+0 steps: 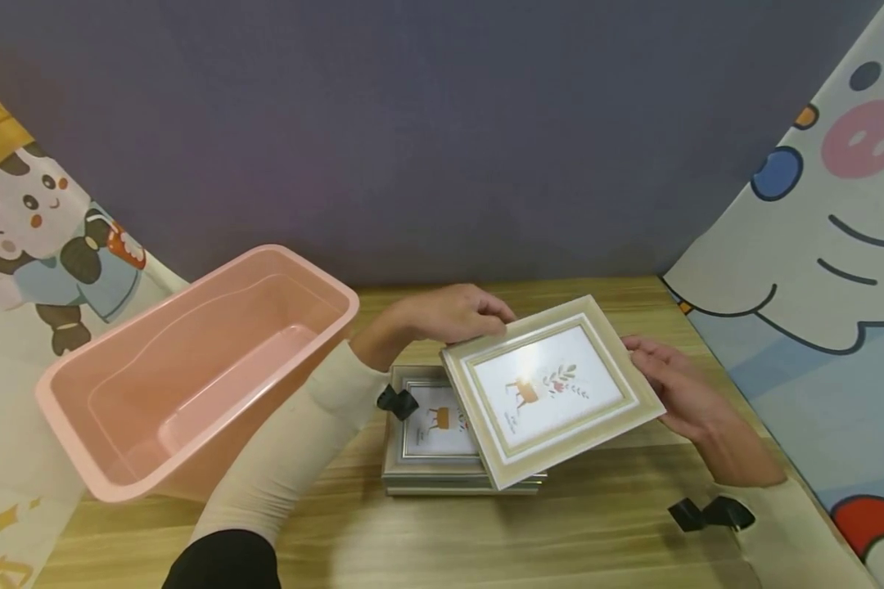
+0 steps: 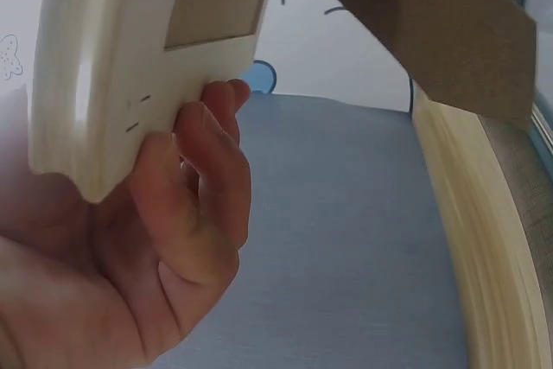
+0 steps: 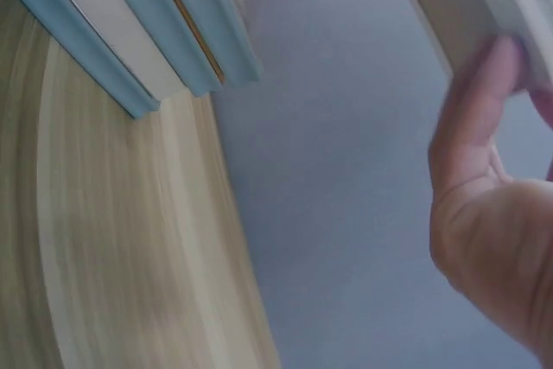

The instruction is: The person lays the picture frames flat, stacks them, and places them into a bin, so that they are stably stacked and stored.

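Observation:
A cream picture frame (image 1: 552,384), with a deer and floral print behind its glass, is held tilted in the air, front side up. My left hand (image 1: 449,313) grips its far left edge, and my right hand (image 1: 681,393) grips the right edge. In the left wrist view the fingers (image 2: 203,183) press against the frame's back, where a brown stand flap (image 2: 467,49) juts out. Below it, partly covered, a stack of picture frames (image 1: 420,469) lies on the table; the top one is greyish with a similar print. The right wrist view shows the stack's sides (image 3: 155,23).
A deep pink plastic bin (image 1: 214,368) stands to the left on the wood-grain table (image 1: 412,540). A dark grey wall (image 1: 442,147) rises behind the table. Cartoon-printed panels (image 1: 803,278) flank both sides.

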Motion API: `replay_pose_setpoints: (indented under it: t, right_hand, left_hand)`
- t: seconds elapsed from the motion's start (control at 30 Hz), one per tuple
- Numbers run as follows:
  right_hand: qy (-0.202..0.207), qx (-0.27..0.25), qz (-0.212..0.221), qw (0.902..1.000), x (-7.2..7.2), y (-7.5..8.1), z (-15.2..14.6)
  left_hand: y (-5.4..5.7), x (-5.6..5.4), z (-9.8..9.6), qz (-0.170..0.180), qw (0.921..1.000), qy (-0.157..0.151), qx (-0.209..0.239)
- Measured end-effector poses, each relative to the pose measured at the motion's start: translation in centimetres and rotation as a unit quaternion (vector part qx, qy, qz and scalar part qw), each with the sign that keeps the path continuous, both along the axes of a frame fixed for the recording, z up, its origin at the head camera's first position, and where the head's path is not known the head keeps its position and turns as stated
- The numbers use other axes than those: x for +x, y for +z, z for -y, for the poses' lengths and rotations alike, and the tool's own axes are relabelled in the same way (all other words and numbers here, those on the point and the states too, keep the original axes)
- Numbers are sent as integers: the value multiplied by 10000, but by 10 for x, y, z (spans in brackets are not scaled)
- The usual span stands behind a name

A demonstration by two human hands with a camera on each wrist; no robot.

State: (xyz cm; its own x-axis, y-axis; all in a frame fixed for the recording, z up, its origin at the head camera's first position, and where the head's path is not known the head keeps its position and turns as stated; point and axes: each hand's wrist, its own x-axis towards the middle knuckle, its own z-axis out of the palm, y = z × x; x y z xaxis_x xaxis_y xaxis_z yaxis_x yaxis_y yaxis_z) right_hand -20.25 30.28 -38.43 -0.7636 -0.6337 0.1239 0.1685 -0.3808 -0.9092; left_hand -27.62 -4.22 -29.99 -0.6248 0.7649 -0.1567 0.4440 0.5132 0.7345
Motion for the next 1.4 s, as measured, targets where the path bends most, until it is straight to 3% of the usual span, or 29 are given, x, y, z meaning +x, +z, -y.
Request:
replay_pose_setpoints:
  t: [0.23,0.4,0.57,1.03,1.4]
  right_hand:
    - [718,791,-156,9942,-3,3,-4]
    - [769,1176,-148,9900,-2,1,1]
    - [813,1219,-187,9890,1,-1,6]
    - [640,1011,-247,9925,3,-5,14]
    - [461,839,-327,9949,4,-6,10]
  left_hand:
    - [0,3,1,108,9990,-269,-353]
    - [-2,3,1,175,9979,-480,-400]
    - [-6,1,1,84,9974,-581,-415]
    - [-10,2,10,430,9988,-167,-184]
    - [-8,9,30,429,9989,144,110]
